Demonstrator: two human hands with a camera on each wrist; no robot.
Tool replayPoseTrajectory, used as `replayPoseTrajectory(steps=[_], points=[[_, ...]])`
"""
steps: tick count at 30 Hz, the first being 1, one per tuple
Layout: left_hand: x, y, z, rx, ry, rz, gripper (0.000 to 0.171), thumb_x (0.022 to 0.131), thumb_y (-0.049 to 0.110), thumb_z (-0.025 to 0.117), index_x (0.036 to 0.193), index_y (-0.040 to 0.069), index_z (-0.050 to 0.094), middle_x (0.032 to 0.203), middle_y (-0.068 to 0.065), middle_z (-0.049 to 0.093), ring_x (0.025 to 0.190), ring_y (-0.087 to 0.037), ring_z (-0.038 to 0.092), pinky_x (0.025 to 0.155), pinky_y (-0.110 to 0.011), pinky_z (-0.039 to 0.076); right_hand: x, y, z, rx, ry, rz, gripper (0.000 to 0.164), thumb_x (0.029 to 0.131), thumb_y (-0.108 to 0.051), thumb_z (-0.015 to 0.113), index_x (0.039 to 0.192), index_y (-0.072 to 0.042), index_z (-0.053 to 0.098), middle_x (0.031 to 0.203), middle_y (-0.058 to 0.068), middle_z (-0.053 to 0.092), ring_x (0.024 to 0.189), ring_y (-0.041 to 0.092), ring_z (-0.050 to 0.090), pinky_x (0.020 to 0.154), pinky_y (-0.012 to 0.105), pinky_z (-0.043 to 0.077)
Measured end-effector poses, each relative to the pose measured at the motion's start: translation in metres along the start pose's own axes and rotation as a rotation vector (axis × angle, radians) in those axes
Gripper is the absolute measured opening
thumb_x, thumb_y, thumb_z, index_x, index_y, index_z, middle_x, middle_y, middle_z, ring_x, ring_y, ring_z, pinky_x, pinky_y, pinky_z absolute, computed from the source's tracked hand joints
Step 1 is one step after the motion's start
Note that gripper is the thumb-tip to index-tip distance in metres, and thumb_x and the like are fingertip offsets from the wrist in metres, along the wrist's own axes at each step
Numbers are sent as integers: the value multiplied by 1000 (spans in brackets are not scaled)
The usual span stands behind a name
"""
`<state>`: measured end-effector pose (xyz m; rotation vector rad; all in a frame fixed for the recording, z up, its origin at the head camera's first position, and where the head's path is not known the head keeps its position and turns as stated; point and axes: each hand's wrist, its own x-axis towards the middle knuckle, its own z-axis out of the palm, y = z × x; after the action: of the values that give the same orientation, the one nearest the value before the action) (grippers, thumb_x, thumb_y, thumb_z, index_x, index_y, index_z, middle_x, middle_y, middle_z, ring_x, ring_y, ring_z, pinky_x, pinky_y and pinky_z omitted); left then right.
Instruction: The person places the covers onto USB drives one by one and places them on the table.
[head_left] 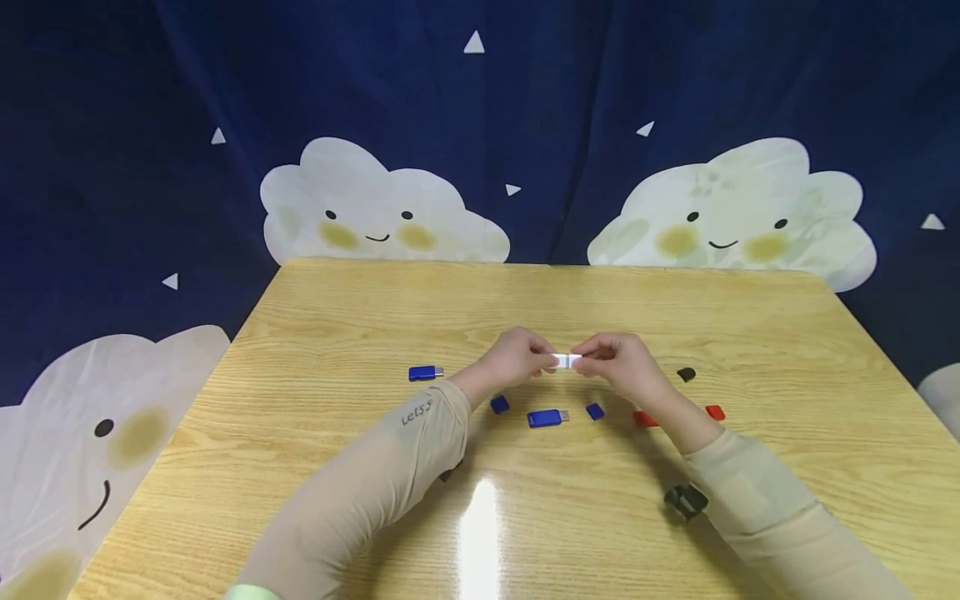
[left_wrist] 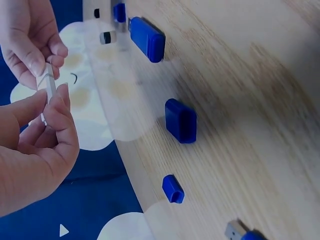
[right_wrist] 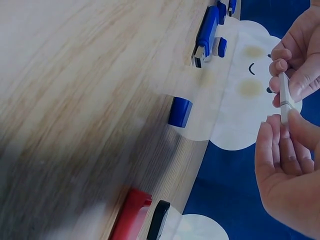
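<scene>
A small white USB stick (head_left: 567, 361) is held level between both hands above the table, with a thin seam across its middle. My left hand (head_left: 516, 358) pinches its left end between thumb and fingers. At the other end, my right hand (head_left: 621, 364) has a similar pinch. In the left wrist view the left hand (left_wrist: 42, 145) is the lower one. The right wrist view shows the right hand (right_wrist: 290, 165) below, its other fingers extended beneath the stick. Fingers cover both ends of the stick.
Below the hands lie a blue USB stick (head_left: 545, 418) and blue caps (head_left: 500, 404) (head_left: 595, 411). Another blue stick (head_left: 423, 373) lies left. To the right are a black piece (head_left: 686, 374), a red cap (head_left: 716, 412) and a red piece (head_left: 645, 418) partly behind the forearm.
</scene>
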<state>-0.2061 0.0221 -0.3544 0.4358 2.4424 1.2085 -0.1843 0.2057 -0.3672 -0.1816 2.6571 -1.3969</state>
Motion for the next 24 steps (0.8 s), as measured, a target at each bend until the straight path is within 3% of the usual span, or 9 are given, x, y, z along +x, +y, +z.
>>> replayPoseTrajectory(steps=[7,13,18,24], points=[[-4,3,0,-13,1,-16,17,90,14,61,95,1,71,93,-11,72,73,-13,58,60,-15,42,-1,1,2,32,10,4,23,85,-10,67,102,6,66,87,12,70,75,10,64,78,41,53],[-5,5,0,13,32,8,17,90,14,60,92,2,72,89,-10,71,67,-10,55,56,-14,40,-2,-3,2,53,18,2,26,85,-10,67,103,8,66,89,14,70,73,3,62,77,36,54],[-4,3,3,-1,42,13,17,91,13,59,93,3,72,90,-10,70,61,-6,48,51,-14,37,-2,-5,1,64,27,7,24,85,-7,66,103,9,65,93,16,70,73,1,61,74,31,54],[-1,0,5,23,46,17,16,90,12,60,94,2,72,83,-8,67,57,-5,45,50,-14,36,0,-5,1,42,1,19,23,85,-6,65,103,9,64,88,13,70,73,3,60,76,35,54]])
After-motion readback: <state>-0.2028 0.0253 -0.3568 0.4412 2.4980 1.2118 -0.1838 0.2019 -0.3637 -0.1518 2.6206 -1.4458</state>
